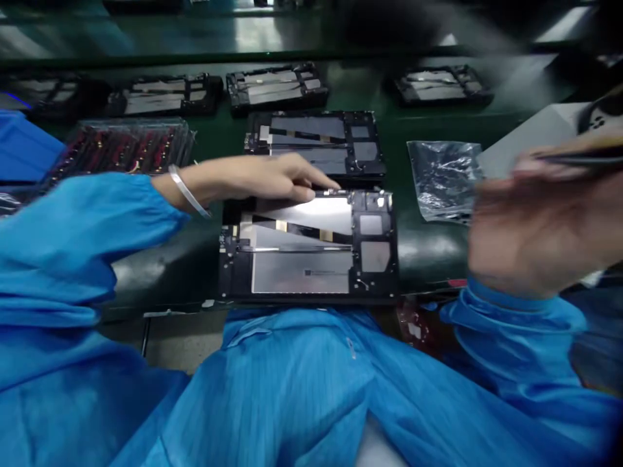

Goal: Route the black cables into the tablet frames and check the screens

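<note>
Device [307,259], innards exposed: left hand [280,178] touching far edge, grip unclear; right hand [540,224], blurred, holding dark tool [579,157].

Six open devices on show: the front device [302,275] makes one, a second device [316,155] sits just behind it, and four farther devices [277,87] line up beyond that front one! Two bare hands, left hand [277,178] at its rear edge, right hand [540,227] off to its right. Right of it too: one dark tool [579,157], blurred, one clear bag [445,178], one white box [528,139]. Left of it: one wristband [187,189], one blue bin [26,146], and stacked trays [187,139], too overlapped to count.
</note>
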The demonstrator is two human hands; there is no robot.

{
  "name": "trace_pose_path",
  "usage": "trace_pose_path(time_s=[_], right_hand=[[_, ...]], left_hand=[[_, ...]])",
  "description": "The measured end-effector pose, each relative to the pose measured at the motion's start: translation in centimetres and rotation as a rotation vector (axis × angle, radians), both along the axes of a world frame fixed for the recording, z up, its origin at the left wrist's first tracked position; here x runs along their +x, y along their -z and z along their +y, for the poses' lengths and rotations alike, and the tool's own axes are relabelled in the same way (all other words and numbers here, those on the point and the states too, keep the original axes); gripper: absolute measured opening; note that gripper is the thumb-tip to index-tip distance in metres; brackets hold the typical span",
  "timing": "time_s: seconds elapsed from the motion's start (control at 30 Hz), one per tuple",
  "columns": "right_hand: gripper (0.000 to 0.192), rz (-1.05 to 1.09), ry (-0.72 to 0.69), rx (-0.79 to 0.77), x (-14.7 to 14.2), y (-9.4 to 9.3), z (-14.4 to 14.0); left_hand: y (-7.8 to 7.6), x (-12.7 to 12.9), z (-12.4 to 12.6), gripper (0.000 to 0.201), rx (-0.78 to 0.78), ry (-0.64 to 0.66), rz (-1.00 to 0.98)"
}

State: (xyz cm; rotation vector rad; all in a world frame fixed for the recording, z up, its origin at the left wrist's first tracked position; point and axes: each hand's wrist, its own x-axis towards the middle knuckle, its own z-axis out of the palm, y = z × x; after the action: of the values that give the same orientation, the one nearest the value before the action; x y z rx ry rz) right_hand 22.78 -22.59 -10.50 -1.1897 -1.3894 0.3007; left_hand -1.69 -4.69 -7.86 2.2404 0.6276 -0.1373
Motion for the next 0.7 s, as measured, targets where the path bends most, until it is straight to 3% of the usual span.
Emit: trace_pose_path(time_s=[0.07, 0.1, 0.17, 0.23, 0.33, 0.43, 0.57, 0.7], right_hand=[[0.027, 0.238, -0.078, 0.140, -3.1, -0.1, 0.9], [0.020, 0.311, -0.159, 0.139, -4.4, -0.1, 1.6], [0.018, 0.309, -0.322, 0.029, -6.4, 0.2, 3.5], [0.019, 0.219, -0.379, -0.055, -7.7, 0.8, 5.2], [0.022, 0.008, -0.353, -0.120, -8.5, 2.0, 7.1], [0.020, -0.148, -0.335, -0.202, -8.4, 3.1, 7.9], [0.018, -0.223, -0.298, -0.324, -7.5, 3.9, 8.0], [0.019, -0.230, -0.307, -0.389, -7.1, 3.9, 8.0]], left_hand=[[2.4, -0.4, 0.3, 0.044, -0.065, 0.047, -0.005], [3.3, -0.8, 0.4, 0.044, -0.072, 0.073, -0.026], [4.5, -2.0, 0.3, 0.038, 0.013, 0.098, -0.069], [5.3, -3.7, -0.7, 0.033, 0.200, 0.084, -0.121], [6.7, -6.3, -2.9, 0.036, 0.425, 0.013, -0.208], [8.2, -7.8, -4.3, 0.036, 0.502, -0.077, -0.249], [9.4, -7.9, -4.4, 0.035, 0.561, -0.116, -0.265], [9.5, -7.5, -4.5, 0.034, 0.589, -0.132, -0.274]])
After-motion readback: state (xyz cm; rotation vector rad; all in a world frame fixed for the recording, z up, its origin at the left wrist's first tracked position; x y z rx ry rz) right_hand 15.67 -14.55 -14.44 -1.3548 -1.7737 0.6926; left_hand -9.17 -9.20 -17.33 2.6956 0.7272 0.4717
